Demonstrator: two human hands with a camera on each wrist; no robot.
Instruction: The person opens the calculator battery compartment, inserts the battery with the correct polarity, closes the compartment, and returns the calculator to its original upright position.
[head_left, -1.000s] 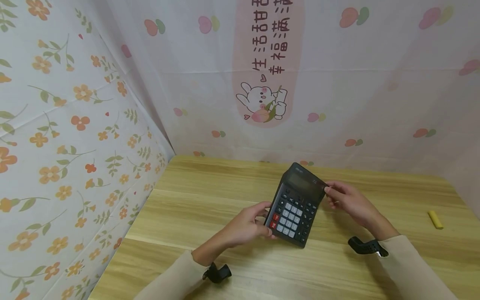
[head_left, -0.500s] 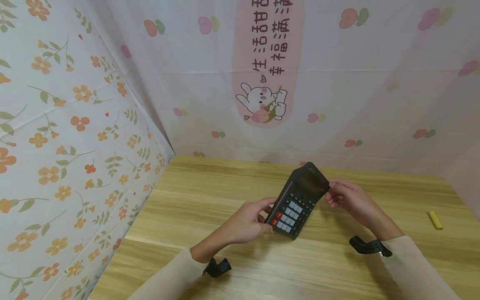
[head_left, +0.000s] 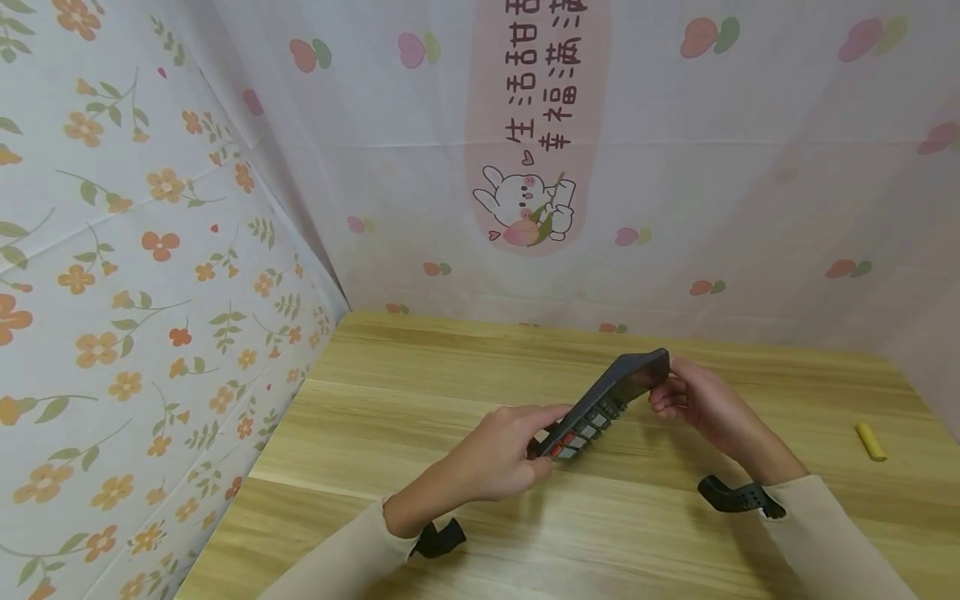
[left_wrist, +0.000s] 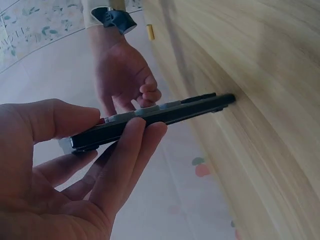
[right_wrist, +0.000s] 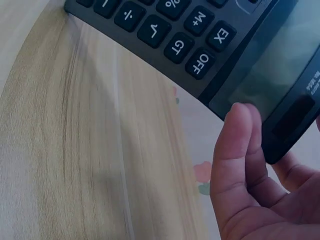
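Note:
A black calculator (head_left: 606, 402) with grey and red keys is held up above the wooden table, tilted almost edge-on in the head view. My left hand (head_left: 497, 452) grips its lower end; in the left wrist view the thumb lies on the key side and the fingers reach under the casing (left_wrist: 172, 116). At the display end, my right hand (head_left: 708, 410) pinches a corner. Up close in the right wrist view, the calculator's dark keys (right_wrist: 179, 46) and display appear, with the right hand's fingertips (right_wrist: 240, 120) at the display's edge.
A short yellow stick (head_left: 871, 440) lies toward the right side of the wooden table (head_left: 390, 367). Behind stands a printed curtain (head_left: 360, 167), and a floral cloth (head_left: 157, 275) hangs on the left. Black bands (head_left: 738, 497) sit at both wrists.
The calculator has turned from facing the head camera to nearly edge-on, its keys swinging downward. Both hands stay on it and have shifted only slightly.

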